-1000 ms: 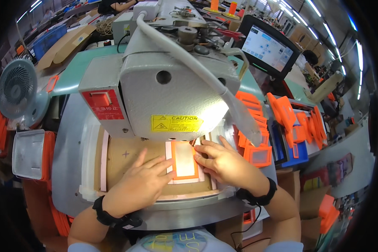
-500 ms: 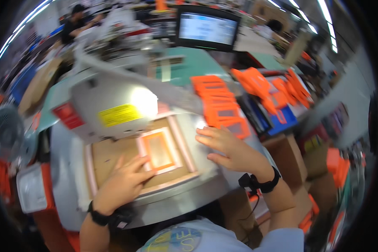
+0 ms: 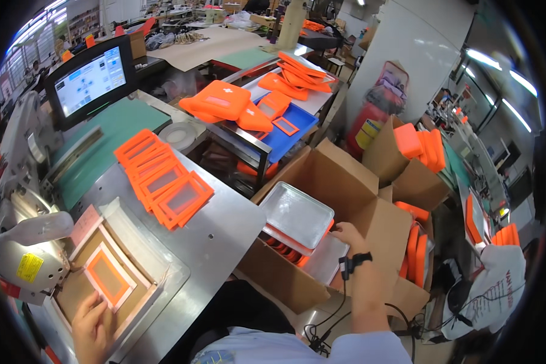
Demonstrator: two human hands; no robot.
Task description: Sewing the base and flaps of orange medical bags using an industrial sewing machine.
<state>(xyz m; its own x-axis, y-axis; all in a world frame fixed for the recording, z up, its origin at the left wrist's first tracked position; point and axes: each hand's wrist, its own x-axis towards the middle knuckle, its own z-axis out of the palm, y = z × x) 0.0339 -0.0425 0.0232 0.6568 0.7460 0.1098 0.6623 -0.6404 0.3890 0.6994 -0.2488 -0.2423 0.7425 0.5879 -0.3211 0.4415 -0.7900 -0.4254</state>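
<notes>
Ceiling lights point(image 3: 484, 59) glow right of a white wall point(image 3: 421, 51).

Pale wall point(image 3: 428, 57), lit ceiling tubes point(image 3: 484, 59)

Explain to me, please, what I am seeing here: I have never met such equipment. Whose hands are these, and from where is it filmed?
There is no robot: these are a person's own bare hands. The camera, worn on the head, looks down through a fisheye lens, so straight edges bend.

At the left stands a grey machine, perhaps for sewing, with a screen behind it. The left hand is at the near edge of an orange rectangular frame. More orange frames lie fanned out on the metal table.

The right hand reaches to pale, orange-edged pieces in an open cardboard box; whether it grips one, I cannot tell.
</notes>
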